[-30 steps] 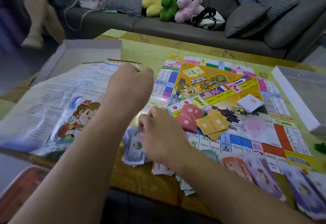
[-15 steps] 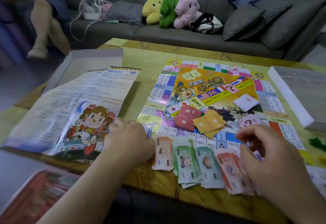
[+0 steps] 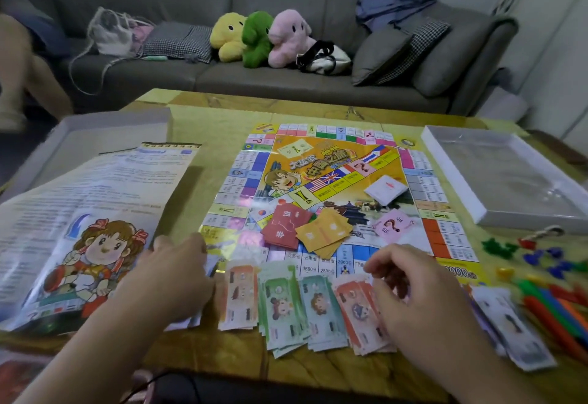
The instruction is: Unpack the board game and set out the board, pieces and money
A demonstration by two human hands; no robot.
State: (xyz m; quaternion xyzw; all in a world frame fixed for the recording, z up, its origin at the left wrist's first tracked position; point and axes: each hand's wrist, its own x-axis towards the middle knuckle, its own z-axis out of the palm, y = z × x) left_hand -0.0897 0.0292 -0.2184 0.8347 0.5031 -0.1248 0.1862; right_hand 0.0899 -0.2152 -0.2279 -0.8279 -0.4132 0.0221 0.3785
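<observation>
The game board [image 3: 241, 181] lies flat in the middle of the table. On it sit red cards [image 3: 286, 225], orange cards [image 3: 324, 231], pink cards [image 3: 391, 225] and white cards [image 3: 386, 188]. Along the near edge lie stacks of orange notes [image 3: 238, 295], green notes [image 3: 280, 305], teal notes [image 3: 321, 301] and red notes [image 3: 356, 311]. My left hand [image 3: 178, 276] covers a pale blue stack [image 3: 191, 321] left of this row, fingers curled onto it. My right hand [image 3: 413, 292] hovers at the red stack's right edge, fingers loosely curled, holding nothing visible.
A large rules sheet [image 3: 95, 196] covers the table's left side, over a box half [image 3: 95, 123]. The other box tray [image 3: 445, 161] stands at the right. Small coloured pieces [image 3: 541, 257], coloured sticks [image 3: 556, 308] and more notes [image 3: 509, 324] lie near right. A sofa [image 3: 286, 85] with plush toys stands behind.
My left hand has set the pale blue notes down at the left end of the row. My right hand drew slightly left onto the red stack's edge. The view tilted up.
</observation>
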